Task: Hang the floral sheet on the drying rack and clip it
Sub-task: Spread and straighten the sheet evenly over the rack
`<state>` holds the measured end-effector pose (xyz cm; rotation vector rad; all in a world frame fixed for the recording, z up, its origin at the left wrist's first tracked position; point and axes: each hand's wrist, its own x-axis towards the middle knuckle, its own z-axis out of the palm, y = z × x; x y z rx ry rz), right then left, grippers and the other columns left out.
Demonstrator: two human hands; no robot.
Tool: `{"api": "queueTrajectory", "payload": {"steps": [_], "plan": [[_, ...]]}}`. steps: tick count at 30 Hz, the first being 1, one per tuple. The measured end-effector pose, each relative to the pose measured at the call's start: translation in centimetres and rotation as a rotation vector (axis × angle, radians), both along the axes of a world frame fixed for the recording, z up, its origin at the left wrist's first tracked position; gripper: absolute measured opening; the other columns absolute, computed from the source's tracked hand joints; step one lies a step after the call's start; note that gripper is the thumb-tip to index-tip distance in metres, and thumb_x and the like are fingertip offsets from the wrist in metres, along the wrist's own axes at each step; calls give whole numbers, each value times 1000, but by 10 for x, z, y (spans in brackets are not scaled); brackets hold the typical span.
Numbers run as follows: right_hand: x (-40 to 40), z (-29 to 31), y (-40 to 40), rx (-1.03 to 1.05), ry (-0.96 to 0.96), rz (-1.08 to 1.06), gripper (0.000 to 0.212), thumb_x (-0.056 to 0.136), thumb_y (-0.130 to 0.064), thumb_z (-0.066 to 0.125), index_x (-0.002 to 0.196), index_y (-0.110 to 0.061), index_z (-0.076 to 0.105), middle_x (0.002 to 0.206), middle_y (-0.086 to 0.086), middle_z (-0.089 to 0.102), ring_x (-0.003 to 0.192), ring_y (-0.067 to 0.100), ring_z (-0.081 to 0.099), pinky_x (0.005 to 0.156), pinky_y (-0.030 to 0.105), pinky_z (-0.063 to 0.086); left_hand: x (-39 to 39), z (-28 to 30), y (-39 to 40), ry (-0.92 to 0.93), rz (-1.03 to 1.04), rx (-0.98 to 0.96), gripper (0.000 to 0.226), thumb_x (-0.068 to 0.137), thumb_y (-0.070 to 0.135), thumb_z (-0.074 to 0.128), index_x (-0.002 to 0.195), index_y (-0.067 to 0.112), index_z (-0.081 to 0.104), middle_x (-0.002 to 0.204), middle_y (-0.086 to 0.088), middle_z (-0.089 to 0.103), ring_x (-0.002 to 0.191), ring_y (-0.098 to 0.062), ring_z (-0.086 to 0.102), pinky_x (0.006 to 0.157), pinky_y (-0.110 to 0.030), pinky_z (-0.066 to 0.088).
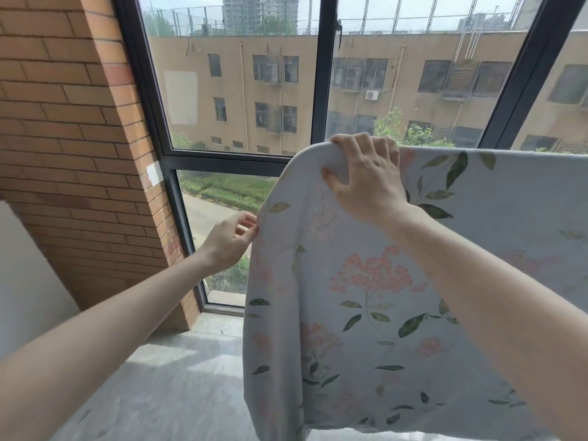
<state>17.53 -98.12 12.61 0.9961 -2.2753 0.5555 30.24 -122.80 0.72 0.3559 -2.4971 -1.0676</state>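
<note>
Already the pale blue cotton sheet with pink flowers and green leaves [381, 281] hangs over a hidden rail, its top fold running left to right. At the fold's left corner the right hand [366, 183] has its fingers [350, 144] clamped over the cloth. Lower left, the left hand [230, 241] pinches the sheet's hanging side edge. No clip shows. Beyond are the dark-framed window [321, 90] and the brick wall [73, 138], well clear.

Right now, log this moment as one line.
floral sheet: draped | right hand: gripping top corner | left hand: pinching side edge | clips: none visible
</note>
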Motion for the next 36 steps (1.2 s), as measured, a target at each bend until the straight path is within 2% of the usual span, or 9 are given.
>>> {"api": "queueTrajectory", "payload": {"steps": [5, 10, 13, 16, 20, 22, 29, 32, 36], "plan": [[3, -1, -5, -6, 13, -16, 51, 96, -51, 55, 142, -32, 45, 132, 1, 47, 134, 31, 35, 125, 50, 9, 5, -11, -11, -1, 34, -229, 8, 99, 24, 68, 96, 23, 76, 94, 10, 70, 81, -9, 65, 77, -37, 57], [2, 0, -2, -6, 0, -28, 49, 96, -52, 55, 139, -32, 45, 132, 2, 48, 133, 32, 34, 123, 48, 12, -7, 15, -30, 44, 132, -205, 12, 99, 23, 67, 98, 23, 79, 99, 8, 74, 77, -9, 63, 79, -35, 56], [4, 1, -2, -2, -3, -28, 49, 96, -52, 55, 139, -31, 45, 132, 2, 48, 133, 32, 33, 122, 47, 13, -21, 35, -22, 31, 102, -161, 20, 94, 20, 61, 86, 27, 78, 81, 14, 73, 69, -15, 62, 68, -38, 56], [4, 1, -4, 4, 0, -34, 50, 96, -53, 55, 139, -31, 45, 131, 3, 48, 132, 32, 34, 122, 48, 12, -33, 45, -10, 45, 9, -71, 16, 83, 21, 61, 80, 25, 76, 68, 11, 69, 63, -19, 62, 66, -44, 59], [2, 1, 1, 13, 8, -37, 49, 95, -52, 55, 138, -29, 45, 130, 3, 47, 131, 32, 34, 123, 48, 11, -35, 39, -6, 130, -10, 167, 31, 91, -7, 51, 83, 14, 72, 73, -6, 67, 55, -6, 60, 55, -27, 53], [3, 1, 2, 12, 16, -28, 49, 96, -51, 55, 138, -29, 45, 129, 3, 47, 131, 31, 34, 123, 48, 10, -32, 33, -7, 197, 12, 244, 36, 90, -12, 44, 82, 12, 70, 70, -3, 65, 55, -7, 60, 54, -25, 52], [3, -1, -6, 17, 30, -16, 53, 93, -51, 56, 140, -29, 45, 130, 3, 47, 131, 31, 35, 123, 50, 10, -46, 42, -11, 458, 130, 504, 29, 98, 2, 49, 79, 16, 66, 74, -7, 58, 61, -13, 52, 52, -26, 46], [2, -2, -7, 22, 37, -21, 54, 93, -52, 56, 141, -29, 43, 131, 4, 46, 133, 31, 34, 124, 51, 7, -60, 54, -17, 266, 119, 389, 26, 99, 7, 56, 81, 17, 71, 71, -1, 63, 57, -11, 55, 51, -23, 49], [-1, -3, -6, 41, 40, -31, 56, 94, -51, 57, 142, -29, 42, 133, 5, 45, 135, 32, 34, 125, 53, 5, -70, 57, -22, -277, -37, 224, 23, 100, 7, 55, 96, 15, 76, 82, -1, 72, 69, -15, 63, 64, -26, 56]]}}
